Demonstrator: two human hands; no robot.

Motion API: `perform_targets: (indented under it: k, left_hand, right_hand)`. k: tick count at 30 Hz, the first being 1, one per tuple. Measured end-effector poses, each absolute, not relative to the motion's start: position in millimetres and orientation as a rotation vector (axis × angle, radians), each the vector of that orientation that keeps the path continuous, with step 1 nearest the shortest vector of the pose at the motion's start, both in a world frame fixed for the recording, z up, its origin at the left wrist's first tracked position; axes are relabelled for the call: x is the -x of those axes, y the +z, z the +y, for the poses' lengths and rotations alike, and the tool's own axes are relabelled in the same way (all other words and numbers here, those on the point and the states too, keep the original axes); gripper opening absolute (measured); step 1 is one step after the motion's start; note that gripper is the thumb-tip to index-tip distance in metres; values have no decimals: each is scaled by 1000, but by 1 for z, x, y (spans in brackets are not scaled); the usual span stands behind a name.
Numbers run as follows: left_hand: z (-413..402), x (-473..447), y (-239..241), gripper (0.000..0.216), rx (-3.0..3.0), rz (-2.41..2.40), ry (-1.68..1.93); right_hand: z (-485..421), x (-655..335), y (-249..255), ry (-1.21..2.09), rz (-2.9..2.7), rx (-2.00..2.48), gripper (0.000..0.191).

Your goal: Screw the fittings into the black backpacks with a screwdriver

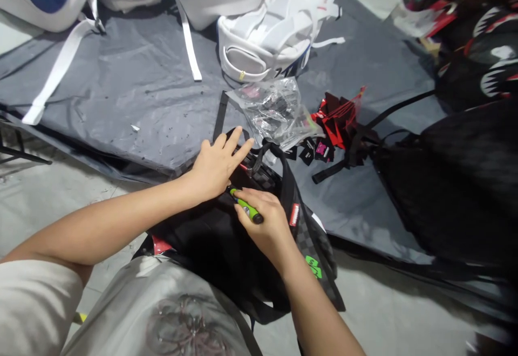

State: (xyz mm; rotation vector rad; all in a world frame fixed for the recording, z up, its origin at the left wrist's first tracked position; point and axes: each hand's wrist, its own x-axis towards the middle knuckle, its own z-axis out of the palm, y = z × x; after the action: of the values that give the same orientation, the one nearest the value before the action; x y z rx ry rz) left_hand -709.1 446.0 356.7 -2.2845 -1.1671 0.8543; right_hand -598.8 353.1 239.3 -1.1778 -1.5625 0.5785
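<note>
A black backpack (226,242) with a checkered side lies at the table's near edge, partly on my lap. My left hand (216,164) lies flat on its top, fingers stretched out beside the black handle loop (263,153). My right hand (265,224) is closed round a green and black pen-like tool (247,208), its tip pointing at the backpack just below my left hand.
A grey sheet (133,91) covers the table. On it lie a crumpled clear plastic bag (275,110), red and black tags (338,118), white backpacks (267,38) with straps at the back, and black bags (457,178) at the right.
</note>
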Motion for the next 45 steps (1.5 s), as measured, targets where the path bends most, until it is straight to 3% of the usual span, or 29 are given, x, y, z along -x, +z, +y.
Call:
perform_targets:
  k: [45]
  left_hand:
    - [448,709,355,106,2290,-1175,858]
  right_hand:
    - [354,599,244,573,-1626,1252,23]
